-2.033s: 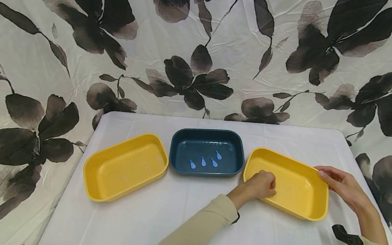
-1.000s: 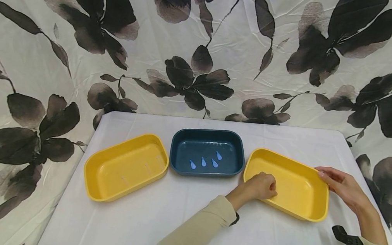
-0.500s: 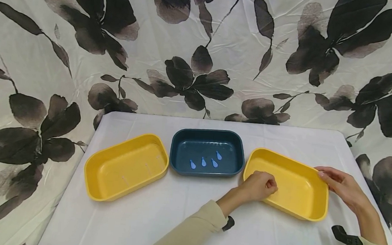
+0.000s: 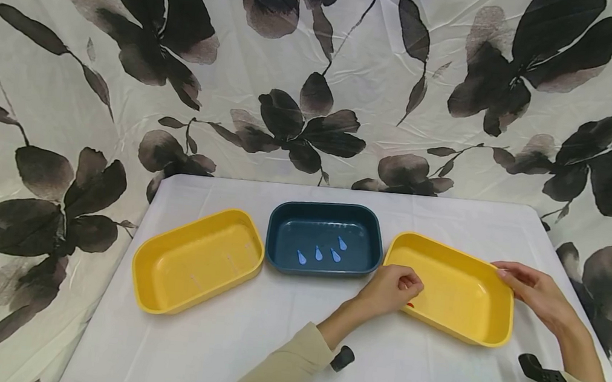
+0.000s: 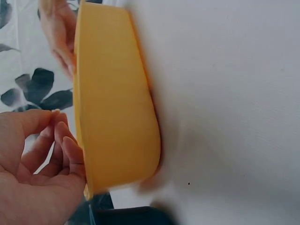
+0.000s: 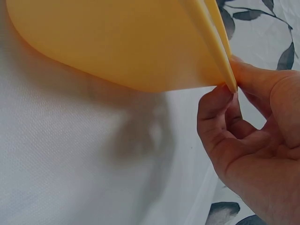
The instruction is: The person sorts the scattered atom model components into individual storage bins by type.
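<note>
My left hand (image 4: 393, 288) hovers over the left end of the right yellow tray (image 4: 452, 292). Its fingers curl, thumb and index fingertips meeting, and nothing shows between them in the left wrist view. Just below that hand, a small red piece (image 4: 410, 305) lies at the tray's near side, partly hidden. At the far right corner, my right hand (image 4: 537, 290) pinches the tray's rim between thumb and fingers. Close up, the right wrist view shows this grip (image 6: 255, 122). Several small blue drop-shaped pieces (image 4: 319, 253) lie spread in the dark blue tray (image 4: 323, 269).
To the left, another yellow tray (image 4: 167, 273) sits at a slant, with a few thin clear strips (image 4: 231, 263) in it. All three trays stand on a white cloth-covered table (image 4: 187, 356). Behind it hangs a white floral sheet (image 4: 350, 55).
My left hand has drawn back a little to the left and toward me, and the red piece now shows beneath it. My right hand and the trays have stayed in place.
</note>
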A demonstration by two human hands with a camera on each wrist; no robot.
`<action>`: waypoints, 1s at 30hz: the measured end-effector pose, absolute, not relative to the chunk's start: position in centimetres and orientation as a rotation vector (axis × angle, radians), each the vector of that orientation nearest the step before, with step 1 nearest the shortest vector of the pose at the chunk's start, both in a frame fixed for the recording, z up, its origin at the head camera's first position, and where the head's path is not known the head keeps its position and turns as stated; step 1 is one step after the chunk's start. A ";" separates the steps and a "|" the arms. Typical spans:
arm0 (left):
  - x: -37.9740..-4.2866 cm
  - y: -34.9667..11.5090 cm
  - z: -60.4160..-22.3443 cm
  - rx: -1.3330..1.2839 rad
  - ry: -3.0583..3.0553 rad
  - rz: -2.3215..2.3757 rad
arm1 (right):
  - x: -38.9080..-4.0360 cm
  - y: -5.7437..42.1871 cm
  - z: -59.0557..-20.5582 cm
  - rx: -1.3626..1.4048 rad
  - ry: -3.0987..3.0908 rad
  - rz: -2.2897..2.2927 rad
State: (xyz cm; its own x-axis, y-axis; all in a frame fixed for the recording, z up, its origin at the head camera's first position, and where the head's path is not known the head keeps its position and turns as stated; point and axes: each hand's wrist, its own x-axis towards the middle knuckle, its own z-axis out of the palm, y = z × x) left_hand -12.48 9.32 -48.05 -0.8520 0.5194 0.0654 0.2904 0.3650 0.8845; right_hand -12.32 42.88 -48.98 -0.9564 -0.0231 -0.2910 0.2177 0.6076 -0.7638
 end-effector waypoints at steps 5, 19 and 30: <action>-12.0 8.5 -47.8 0.671 2.364 1.544 | -12.3 42.9 -49.0 0.161 2.579 -1.257; -11.0 5.4 -48.3 0.589 2.366 1.598 | -12.2 42.6 -49.0 0.131 2.670 -1.200; -10.5 3.4 -49.1 0.539 2.400 1.591 | -11.8 41.9 -48.7 0.094 2.835 -1.163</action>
